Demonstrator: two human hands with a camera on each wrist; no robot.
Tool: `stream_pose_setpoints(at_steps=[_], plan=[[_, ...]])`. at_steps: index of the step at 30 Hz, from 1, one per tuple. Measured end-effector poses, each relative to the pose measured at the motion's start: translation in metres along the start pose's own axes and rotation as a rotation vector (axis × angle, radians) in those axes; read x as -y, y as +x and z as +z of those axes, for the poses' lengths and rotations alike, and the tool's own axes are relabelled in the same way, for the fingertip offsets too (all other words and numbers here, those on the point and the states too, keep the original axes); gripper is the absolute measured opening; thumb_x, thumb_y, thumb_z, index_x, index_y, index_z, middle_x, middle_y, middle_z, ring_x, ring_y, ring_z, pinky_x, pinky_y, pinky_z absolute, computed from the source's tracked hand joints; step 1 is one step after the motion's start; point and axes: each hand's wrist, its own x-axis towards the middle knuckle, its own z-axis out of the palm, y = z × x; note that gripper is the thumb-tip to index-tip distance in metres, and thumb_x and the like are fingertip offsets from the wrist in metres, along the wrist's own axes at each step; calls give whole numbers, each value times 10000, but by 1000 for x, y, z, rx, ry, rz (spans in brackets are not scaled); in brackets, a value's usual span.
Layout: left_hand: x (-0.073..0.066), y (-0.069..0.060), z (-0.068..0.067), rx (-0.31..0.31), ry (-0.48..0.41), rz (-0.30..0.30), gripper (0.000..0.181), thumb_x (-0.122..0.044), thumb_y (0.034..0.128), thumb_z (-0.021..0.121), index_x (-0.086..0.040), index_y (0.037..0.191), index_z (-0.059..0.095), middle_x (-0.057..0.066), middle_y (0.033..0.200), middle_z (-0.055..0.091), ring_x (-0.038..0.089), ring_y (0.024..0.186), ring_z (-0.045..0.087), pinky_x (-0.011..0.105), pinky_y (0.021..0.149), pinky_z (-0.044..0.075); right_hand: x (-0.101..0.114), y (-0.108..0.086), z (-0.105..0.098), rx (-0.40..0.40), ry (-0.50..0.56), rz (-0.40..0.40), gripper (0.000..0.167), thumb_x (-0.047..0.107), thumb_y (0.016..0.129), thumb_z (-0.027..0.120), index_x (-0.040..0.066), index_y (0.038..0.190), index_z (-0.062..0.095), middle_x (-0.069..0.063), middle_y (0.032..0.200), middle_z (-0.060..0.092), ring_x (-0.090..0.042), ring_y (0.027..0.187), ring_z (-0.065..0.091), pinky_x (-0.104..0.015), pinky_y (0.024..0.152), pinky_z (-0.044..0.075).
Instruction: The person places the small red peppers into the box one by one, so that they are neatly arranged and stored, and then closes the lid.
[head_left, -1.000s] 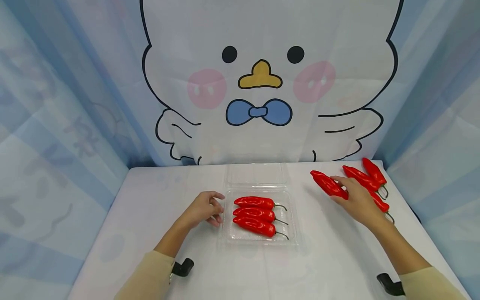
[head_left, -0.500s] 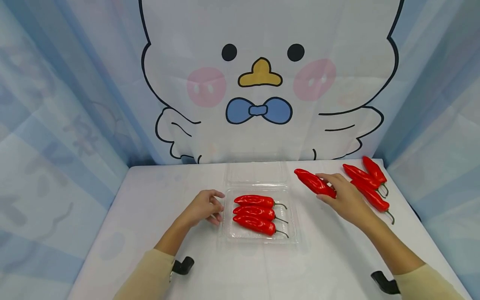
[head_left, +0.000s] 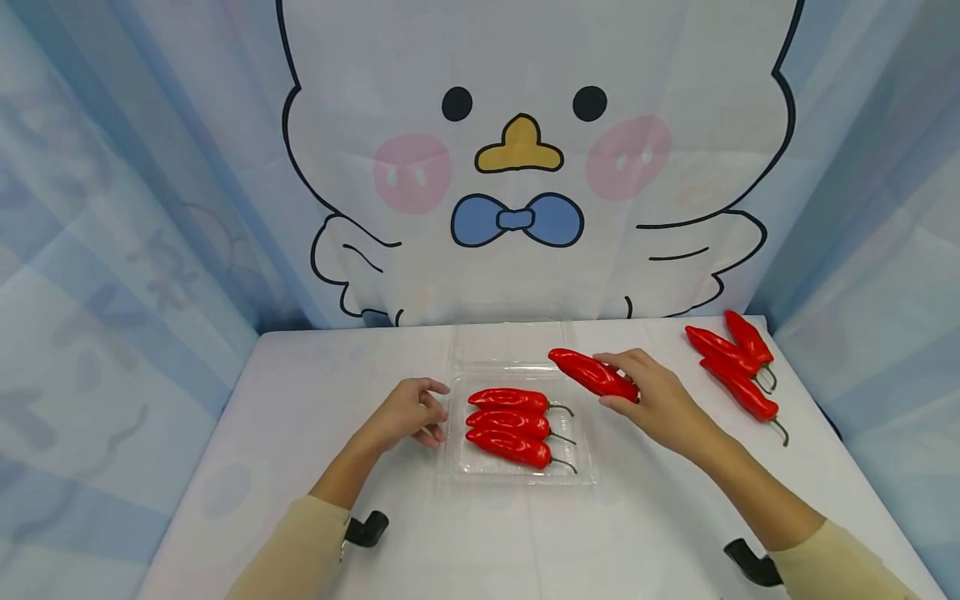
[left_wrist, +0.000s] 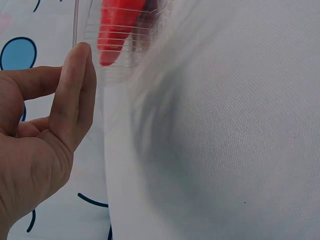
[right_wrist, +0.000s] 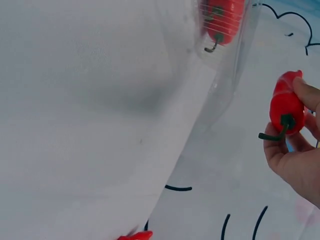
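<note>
A clear plastic clamshell container (head_left: 480,479) lies opened flat on the white table, its lid folded back. Three red chili peppers, the front one (head_left: 510,448) included, lie side by side in its tray, stems to the right. Above the container's back right corner, my right hand (head_left: 660,404) grips another red pepper (head_left: 592,372) between thumb and fingers; the right wrist view shows its green stem (right_wrist: 280,132). At the container's left edge rests my left hand (head_left: 405,412), fingers loosely bent. Whether its fingertips touch the rim, I cannot tell.
Three more red peppers, among them the nearest one (head_left: 741,390), lie at the table's back right corner. A curtain with a cartoon figure (head_left: 517,267) hangs behind the table (head_left: 300,375). Black curved pieces (head_left: 367,529) stick out from both sleeves.
My right hand has carried the pepper leftward from the loose peppers to the container's back right corner. My left hand has stayed in place.
</note>
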Motion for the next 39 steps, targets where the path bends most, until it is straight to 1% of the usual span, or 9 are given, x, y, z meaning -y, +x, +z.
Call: stream_pose_setpoints(at_steps=[5, 9, 13, 16, 22, 27, 31, 36, 39], plan=[[0, 1, 0, -3, -2, -7, 430, -27, 960, 686, -16, 1376, 580, 146, 915, 668, 223, 628, 710, 329, 590, 638, 12, 2, 7, 42, 13, -38, 644, 154, 853, 851, 128, 1435, 575, -121, 1267, 627, -292, 1097, 638, -433, 809, 663], [-1, 1, 0, 2, 0, -2, 426, -23, 963, 678, -12, 1377, 577, 145, 917, 668, 217, 627, 707, 328, 588, 638, 24, 3, 13, 67, 13, -79, 623, 168, 860, 845, 144, 1429, 593, -85, 1239, 633, -248, 1075, 636, -382, 802, 664], [-2, 1, -1, 13, -22, 21, 442, 16, 946, 670, 16, 1377, 570, 160, 915, 666, 203, 611, 699, 342, 574, 641, 33, 3, 18, 96, 33, -111, 607, 160, 870, 835, 140, 1431, 603, -64, 1237, 633, -208, 1063, 633, -311, 806, 653], [-3, 1, -2, 17, -37, 32, 450, 42, 936, 661, 32, 1375, 567, 164, 909, 667, 193, 599, 692, 348, 564, 641, 39, 3, 22, 123, 51, -124, 593, 163, 878, 829, 135, 1428, 611, -51, 1238, 631, -186, 1056, 631, -255, 807, 636], [-1, 1, -1, 19, -33, 31, 440, 36, 940, 658, 28, 1371, 572, 158, 908, 667, 191, 597, 690, 343, 564, 639, 47, 4, 33, 180, 59, -159, 595, 171, 882, 827, 136, 1435, 612, -8, 1208, 629, -141, 1026, 619, -178, 800, 601], [0, 2, -1, 19, -34, 30, 439, 43, 943, 651, 30, 1374, 571, 150, 905, 660, 191, 598, 690, 346, 564, 639, 50, 3, 43, 222, 65, -192, 574, 189, 909, 801, 153, 1446, 603, 8, 1185, 618, -131, 1011, 605, -152, 761, 581], [0, 2, -1, 20, -37, 33, 441, 47, 945, 650, 31, 1377, 566, 149, 904, 656, 192, 598, 690, 348, 566, 640, 53, 3, 52, 242, 79, -199, 577, 180, 903, 805, 149, 1444, 605, -13, 1197, 621, -157, 1024, 605, -154, 741, 580], [1, 1, -1, 21, -41, 32, 438, 49, 947, 650, 31, 1377, 566, 149, 899, 656, 191, 596, 687, 347, 567, 640, 56, 2, 63, 286, 68, -207, 570, 194, 905, 803, 114, 1435, 608, -16, 1204, 618, -170, 1060, 589, -199, 775, 595], [1, 0, -1, 20, -41, 34, 435, 54, 947, 645, 33, 1375, 568, 147, 898, 656, 190, 596, 684, 347, 566, 640, 57, 3, 69, 309, 54, -218, 556, 215, 910, 800, 117, 1426, 616, -2, 1200, 617, -166, 1076, 588, -216, 813, 596]])
